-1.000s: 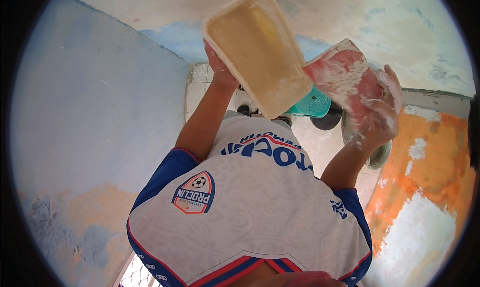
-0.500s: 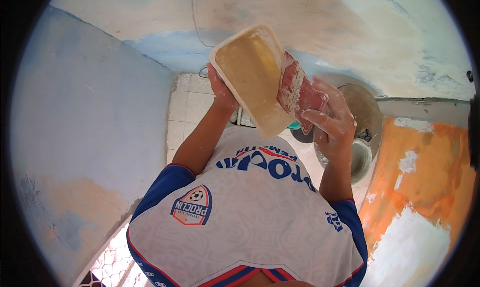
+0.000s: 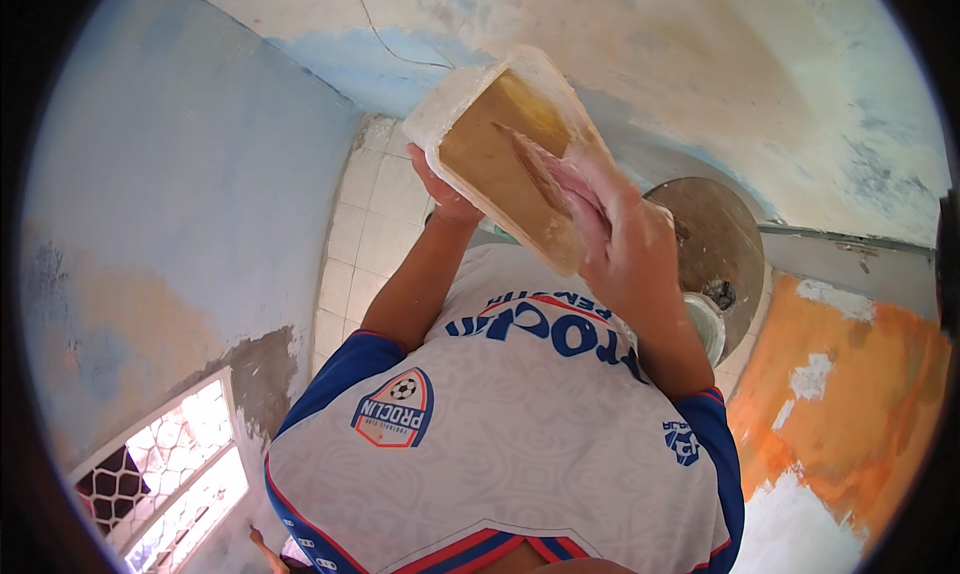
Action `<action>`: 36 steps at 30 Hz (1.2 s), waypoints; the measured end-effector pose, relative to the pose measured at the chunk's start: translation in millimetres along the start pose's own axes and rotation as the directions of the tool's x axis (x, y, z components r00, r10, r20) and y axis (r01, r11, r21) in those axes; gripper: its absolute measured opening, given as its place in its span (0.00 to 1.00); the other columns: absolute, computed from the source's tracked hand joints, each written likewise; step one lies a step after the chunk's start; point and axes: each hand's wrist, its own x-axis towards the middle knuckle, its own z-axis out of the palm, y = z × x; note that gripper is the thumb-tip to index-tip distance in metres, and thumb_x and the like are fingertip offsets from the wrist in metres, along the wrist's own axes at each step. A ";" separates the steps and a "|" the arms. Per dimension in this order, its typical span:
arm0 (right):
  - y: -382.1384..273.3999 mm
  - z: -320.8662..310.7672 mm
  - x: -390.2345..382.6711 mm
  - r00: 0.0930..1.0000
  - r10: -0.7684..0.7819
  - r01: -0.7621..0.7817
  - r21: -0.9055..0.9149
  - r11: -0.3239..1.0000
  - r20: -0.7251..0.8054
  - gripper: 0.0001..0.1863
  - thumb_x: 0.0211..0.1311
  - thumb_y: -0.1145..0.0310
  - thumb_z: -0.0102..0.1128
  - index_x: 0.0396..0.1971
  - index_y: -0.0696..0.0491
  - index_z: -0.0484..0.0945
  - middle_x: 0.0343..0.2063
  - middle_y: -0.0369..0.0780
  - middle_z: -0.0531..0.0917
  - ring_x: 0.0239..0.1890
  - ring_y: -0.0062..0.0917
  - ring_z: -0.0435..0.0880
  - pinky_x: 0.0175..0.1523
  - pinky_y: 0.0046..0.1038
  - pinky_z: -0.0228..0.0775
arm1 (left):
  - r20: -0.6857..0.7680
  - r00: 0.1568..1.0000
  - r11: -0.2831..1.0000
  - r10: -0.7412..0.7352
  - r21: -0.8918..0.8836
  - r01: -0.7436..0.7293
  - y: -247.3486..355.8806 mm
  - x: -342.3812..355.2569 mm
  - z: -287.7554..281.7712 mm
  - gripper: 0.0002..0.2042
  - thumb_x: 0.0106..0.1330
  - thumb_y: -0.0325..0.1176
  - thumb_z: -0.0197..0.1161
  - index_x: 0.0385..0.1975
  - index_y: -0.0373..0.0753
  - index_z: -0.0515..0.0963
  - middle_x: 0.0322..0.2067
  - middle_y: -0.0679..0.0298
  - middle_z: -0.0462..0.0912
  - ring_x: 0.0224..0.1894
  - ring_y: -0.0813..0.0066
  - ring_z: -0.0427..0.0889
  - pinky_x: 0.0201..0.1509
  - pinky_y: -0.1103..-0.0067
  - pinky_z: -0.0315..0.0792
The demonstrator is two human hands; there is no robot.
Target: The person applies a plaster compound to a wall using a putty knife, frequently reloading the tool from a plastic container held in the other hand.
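Note:
My left hand grips the side of a rectangular whitish plastic tub, its fingers partly hidden beneath. The tub is tilted, and its inside looks tan with a yellow patch near the far end. In my closed right hand is a flat reddish putty scraper, smeared with pale filler. Its blade reaches over the opening of the tub; whether it touches the inside I cannot tell. Pale residue coats the fingers of my right hand, which are slightly blurred.
Beyond my right forearm stands a round brown table with a pale container beside a dark crumpled thing. Patchy walls rise around me, one blue, one orange. A grilled window and another person's arm show lower left.
The scraper has moved left, from the tub's right edge to over its inside, and turned more edge-on. The tub has tilted, showing more of its left wall. My view has shifted.

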 end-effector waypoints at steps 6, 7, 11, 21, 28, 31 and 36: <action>12.9 -3.6 -10.0 0.975 0.149 -0.110 -0.226 0.968 0.163 0.19 0.66 0.79 0.59 0.57 0.58 0.75 0.42 0.51 0.88 0.41 0.49 0.88 0.44 0.41 0.81 | 0.043 0.988 0.979 0.151 0.134 -0.155 -11.4 -14.3 11.1 0.43 0.73 0.73 0.31 0.74 0.43 0.62 0.70 0.58 0.70 0.70 0.59 0.70 0.73 0.62 0.65; 14.2 -7.4 -13.2 0.964 0.169 -0.119 -0.234 0.965 0.206 0.20 0.65 0.79 0.59 0.57 0.58 0.74 0.42 0.52 0.88 0.41 0.50 0.88 0.43 0.42 0.81 | 0.046 0.984 0.971 0.174 0.158 -0.179 -11.2 -17.7 11.7 0.43 0.73 0.72 0.32 0.74 0.42 0.62 0.69 0.57 0.70 0.70 0.59 0.70 0.73 0.62 0.66; 19.9 -19.4 -20.0 0.945 0.158 -0.091 -0.232 0.968 0.286 0.23 0.63 0.79 0.58 0.59 0.55 0.73 0.37 0.51 0.87 0.37 0.48 0.87 0.39 0.44 0.79 | -0.047 0.990 0.986 0.129 0.113 -0.123 -13.1 -28.3 14.7 0.41 0.74 0.70 0.33 0.72 0.41 0.63 0.68 0.57 0.71 0.69 0.60 0.72 0.72 0.64 0.67; 21.0 2.7 -18.7 0.973 0.132 -0.125 -0.051 0.991 0.188 0.23 0.66 0.80 0.55 0.61 0.52 0.73 0.45 0.53 0.86 0.45 0.51 0.86 0.47 0.46 0.78 | 0.006 0.983 0.968 0.186 0.171 -0.184 -20.6 -37.6 15.7 0.41 0.74 0.70 0.33 0.72 0.42 0.63 0.67 0.57 0.72 0.68 0.60 0.72 0.72 0.63 0.67; 21.8 8.6 -17.6 0.940 0.226 -0.190 -0.155 0.969 0.257 0.24 0.67 0.80 0.55 0.63 0.51 0.72 0.34 0.54 0.86 0.36 0.53 0.85 0.43 0.47 0.76 | 0.001 0.987 0.972 0.161 0.173 -0.158 -17.5 -41.0 12.5 0.41 0.74 0.70 0.33 0.72 0.42 0.63 0.67 0.58 0.72 0.68 0.60 0.72 0.72 0.63 0.67; 19.0 8.5 -14.2 0.922 0.257 -0.219 -0.158 0.963 0.290 0.25 0.67 0.79 0.55 0.64 0.51 0.72 0.30 0.54 0.85 0.34 0.53 0.85 0.43 0.48 0.75 | -0.004 0.990 0.975 0.144 0.174 -0.141 -14.9 -42.5 10.5 0.41 0.74 0.70 0.33 0.72 0.42 0.64 0.67 0.58 0.72 0.68 0.60 0.72 0.72 0.63 0.67; 17.0 8.5 -12.0 0.916 0.252 -0.239 -0.081 0.968 0.311 0.25 0.67 0.78 0.57 0.64 0.49 0.73 0.28 0.53 0.85 0.33 0.52 0.85 0.42 0.47 0.75 | -0.015 0.996 0.984 0.093 0.154 -0.089 -9.8 -41.7 6.4 0.41 0.74 0.70 0.34 0.72 0.42 0.64 0.67 0.58 0.71 0.68 0.60 0.72 0.72 0.63 0.67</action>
